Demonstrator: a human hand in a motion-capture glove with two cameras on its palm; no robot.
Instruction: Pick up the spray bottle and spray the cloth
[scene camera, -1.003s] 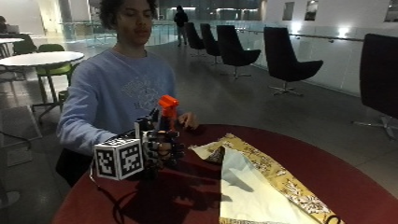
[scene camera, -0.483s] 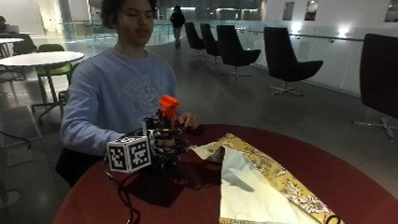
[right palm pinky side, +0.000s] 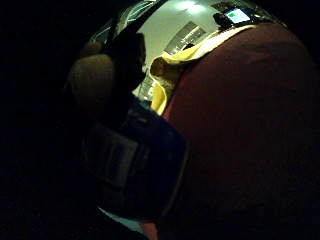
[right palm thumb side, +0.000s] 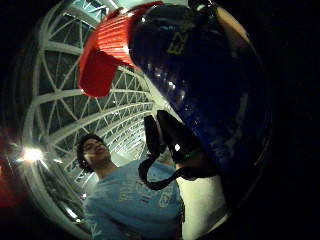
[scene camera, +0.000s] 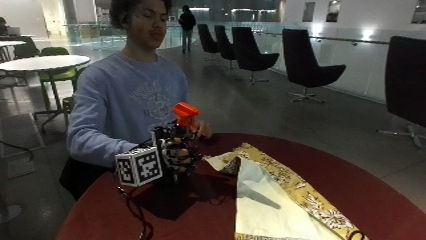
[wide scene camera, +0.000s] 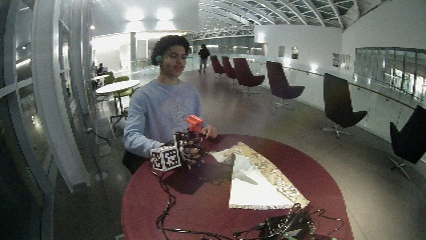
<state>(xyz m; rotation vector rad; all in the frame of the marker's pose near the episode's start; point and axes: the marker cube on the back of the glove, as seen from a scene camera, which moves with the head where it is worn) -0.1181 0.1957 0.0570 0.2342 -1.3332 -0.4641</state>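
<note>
A spray bottle with an orange-red trigger head (scene camera: 185, 114) and a dark blue body (right palm thumb side: 200, 85) stands upright at the table's left side. My gloved right hand (scene camera: 176, 152) grips its body, fingers curled round it. In the wide view the bottle's head (wide scene camera: 194, 121) shows above the hand (wide scene camera: 188, 147). The bottle's base is hidden, so I cannot tell whether it touches the table. The yellow patterned cloth (scene camera: 276, 197) with a pale underside lies spread on the table to the right of the bottle, and its near end (right palm pinky side: 170, 80) shows beyond the bottle's body (right palm pinky side: 135, 165). The nozzle points toward the cloth side.
The round dark red table (scene camera: 373, 195) carries a tangle of cables and a small device (wide scene camera: 286, 227) at its front edge. The person's bare left hand (scene camera: 201, 131) rests just behind the bottle. Black chairs (scene camera: 306, 67) stand far behind.
The gloved hand with the bottle has shifted slightly to the right, toward the cloth. The cloth has not moved.
</note>
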